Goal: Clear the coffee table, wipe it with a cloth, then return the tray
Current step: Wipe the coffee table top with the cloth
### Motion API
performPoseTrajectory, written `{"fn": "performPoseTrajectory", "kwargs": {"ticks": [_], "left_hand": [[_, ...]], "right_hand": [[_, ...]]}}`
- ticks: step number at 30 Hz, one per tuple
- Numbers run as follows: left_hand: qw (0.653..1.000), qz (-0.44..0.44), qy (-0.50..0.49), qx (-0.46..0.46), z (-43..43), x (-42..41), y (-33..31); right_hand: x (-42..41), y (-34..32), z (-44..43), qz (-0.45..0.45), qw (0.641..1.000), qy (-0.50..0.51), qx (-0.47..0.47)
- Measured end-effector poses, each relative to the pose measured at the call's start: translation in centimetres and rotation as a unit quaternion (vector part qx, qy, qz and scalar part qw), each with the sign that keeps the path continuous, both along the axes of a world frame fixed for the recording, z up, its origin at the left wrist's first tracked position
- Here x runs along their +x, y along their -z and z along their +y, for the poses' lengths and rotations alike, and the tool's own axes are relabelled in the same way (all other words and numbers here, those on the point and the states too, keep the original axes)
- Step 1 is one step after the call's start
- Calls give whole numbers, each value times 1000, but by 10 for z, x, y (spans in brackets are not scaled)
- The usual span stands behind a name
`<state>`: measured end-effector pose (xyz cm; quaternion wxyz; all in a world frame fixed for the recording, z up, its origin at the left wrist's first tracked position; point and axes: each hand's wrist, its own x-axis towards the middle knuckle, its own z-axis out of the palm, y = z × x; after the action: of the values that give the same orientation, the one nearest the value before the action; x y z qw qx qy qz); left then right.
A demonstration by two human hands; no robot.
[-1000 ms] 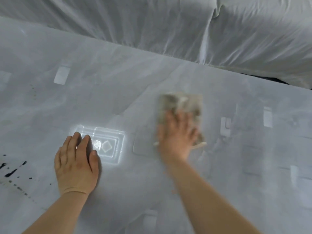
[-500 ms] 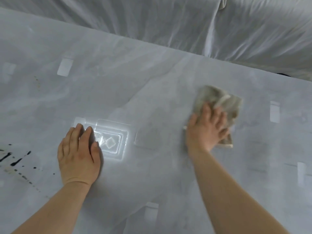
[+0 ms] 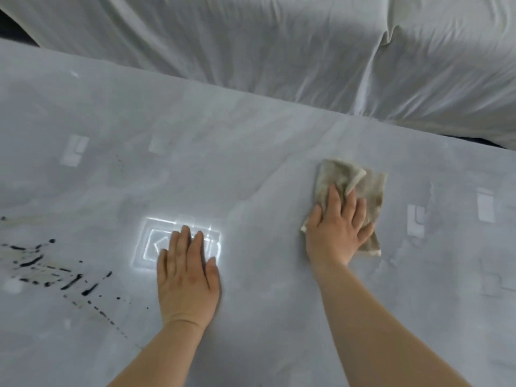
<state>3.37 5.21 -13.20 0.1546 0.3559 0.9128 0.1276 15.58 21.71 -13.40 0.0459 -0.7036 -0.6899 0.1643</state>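
Two hands were in view, both resting on the coffee table (image 3: 279, 152), a pale grey glossy top. No tray was in view.

Item: cloth (image 3: 360, 188), beige-grey, crumpled and partly folded, lying flat on the tabletop under the right hand (image 3: 336, 233). That hand lay palm down with fingers (image 3: 333, 199) spread across the cloth's near half; it pressed rather than pinched, so the cloth was pinned, not gripped. The cloth's far edge and right edge showed beyond the fingertips.

Item: left hand (image 3: 185, 277), flat on the bare tabletop, fingers together and extended, holding nothing. Its fingertips overlapped a bright rectangular reflection (image 3: 156, 247) on the surface.

Item: dark splatter marks (image 3: 42, 263), well to the left of the left hand, not yet reached by the cloth.

Item: white draped sheet (image 3: 279, 51), beyond the table's far edge, well ahead of both hands.

Handling note, as a judgement: the cloth looked light, soft and limp, likely to bunch or fold under a sideways push. It seemed best worked under a flat palm with the fingers spread, or gathered at its middle if it had to be lifted. The glossy top probably offered little friction, so steady downward pressure seemed needed to carry the cloth along instead of sliding over it.

Stage, as a judgement: wiping under way; the splattered area to the left remained.
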Motion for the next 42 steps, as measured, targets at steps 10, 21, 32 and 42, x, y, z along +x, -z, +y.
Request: {"fn": "performPoseTrajectory", "kwargs": {"ticks": [10, 21, 32, 42], "left_hand": [[993, -43, 54, 91, -15, -152, -32], [999, 34, 4, -28, -30, -360, -4], [999, 35, 16, -19, -30, -362, -3], [999, 28, 11, -23, -28, -363, -4]], "right_hand": [[-113, -13, -54, -34, 949, -302, 77], [-218, 1, -4, -9, 999, 35, -7], [-251, -5, 35, -14, 998, 54, 16], [-409, 2, -60, 83, 905, -417, 4]]}}
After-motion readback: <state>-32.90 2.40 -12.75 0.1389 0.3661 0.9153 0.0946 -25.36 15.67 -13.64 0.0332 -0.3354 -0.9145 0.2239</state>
